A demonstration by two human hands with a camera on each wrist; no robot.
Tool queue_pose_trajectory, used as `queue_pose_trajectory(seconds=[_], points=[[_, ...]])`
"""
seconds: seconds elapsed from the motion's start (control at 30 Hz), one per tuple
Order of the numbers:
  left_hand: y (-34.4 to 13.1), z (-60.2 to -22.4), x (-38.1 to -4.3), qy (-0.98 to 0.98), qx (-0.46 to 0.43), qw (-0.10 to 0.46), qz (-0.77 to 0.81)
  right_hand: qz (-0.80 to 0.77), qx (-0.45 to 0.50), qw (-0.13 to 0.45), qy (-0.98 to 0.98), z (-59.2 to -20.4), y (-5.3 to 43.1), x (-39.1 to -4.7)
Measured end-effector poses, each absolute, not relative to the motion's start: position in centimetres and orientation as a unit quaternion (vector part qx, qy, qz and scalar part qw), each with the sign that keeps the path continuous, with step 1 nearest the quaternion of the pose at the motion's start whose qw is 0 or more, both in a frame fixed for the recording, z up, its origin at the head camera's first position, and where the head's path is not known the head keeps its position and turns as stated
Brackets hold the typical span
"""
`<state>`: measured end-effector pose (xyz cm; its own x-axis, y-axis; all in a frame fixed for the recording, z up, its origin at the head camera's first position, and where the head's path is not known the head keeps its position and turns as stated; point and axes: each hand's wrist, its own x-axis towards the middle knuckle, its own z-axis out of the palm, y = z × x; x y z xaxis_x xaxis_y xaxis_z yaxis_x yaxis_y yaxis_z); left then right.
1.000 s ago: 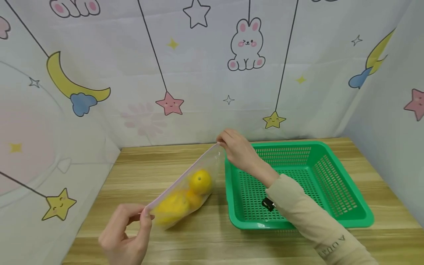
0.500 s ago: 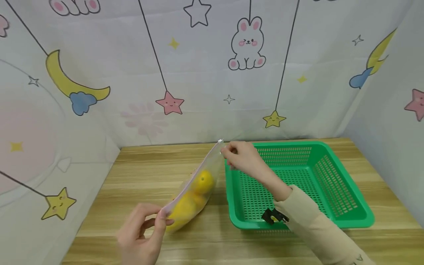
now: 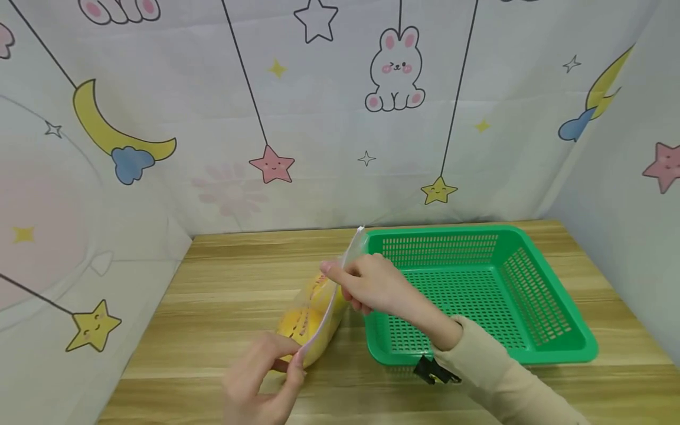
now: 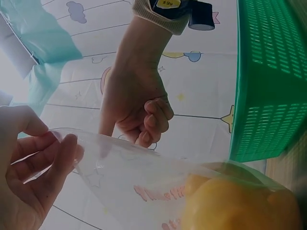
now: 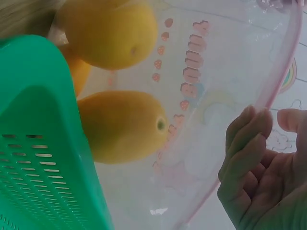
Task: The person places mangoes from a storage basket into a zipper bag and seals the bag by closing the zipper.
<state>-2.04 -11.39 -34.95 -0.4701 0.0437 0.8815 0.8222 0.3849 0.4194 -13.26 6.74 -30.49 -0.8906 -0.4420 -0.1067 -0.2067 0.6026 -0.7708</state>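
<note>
A clear zip bag (image 3: 317, 295) with a pink rim and red print stands tilted on the table, several yellow-orange fruits (image 5: 122, 127) inside. My left hand (image 3: 265, 378) pinches the near end of the rim between thumb and fingers. Farther along, my right hand (image 3: 372, 283) straddles the rim, the thumb on one side and curled fingers on the other. In the left wrist view, the right thumb dips behind the clear film. A small gap shows between thumb and fingertips in the right wrist view. The bag's white-tipped far corner sticks up free beyond that hand.
A green plastic basket (image 3: 574, 353) with slotted walls stands right of the bag, close beside it. My right forearm crosses its front left corner, a black wrist device (image 3: 435, 372) hanging below the cuff. A printed cloth backdrop (image 3: 319, 106) rises behind the wooden table (image 3: 223, 283).
My right hand has left the bag's far corner and come down leftward onto the rim. My left hand has moved right with the near end; the bag has turned and its printed side now shows.
</note>
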Motion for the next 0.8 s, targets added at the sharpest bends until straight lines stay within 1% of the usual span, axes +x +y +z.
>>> queue_pose_trajectory(seconds=[0.33,0.63,0.8], points=[[-10.5,-35.3,-1.5,-0.738,-0.317,0.380,-0.459,-0.401,-0.229,0.121,0.879,-30.8,7.1,-13.0],[-11.2,-35.4,-1.1,-0.767,-0.304,0.299,-0.479,-0.397,-0.237,0.099,0.881,-30.7,7.0,-12.8],[-12.3,-35.0,-1.4,-0.789,-0.278,0.276,-0.473,-0.393,-0.229,0.095,0.885,-30.8,7.0,-12.8]])
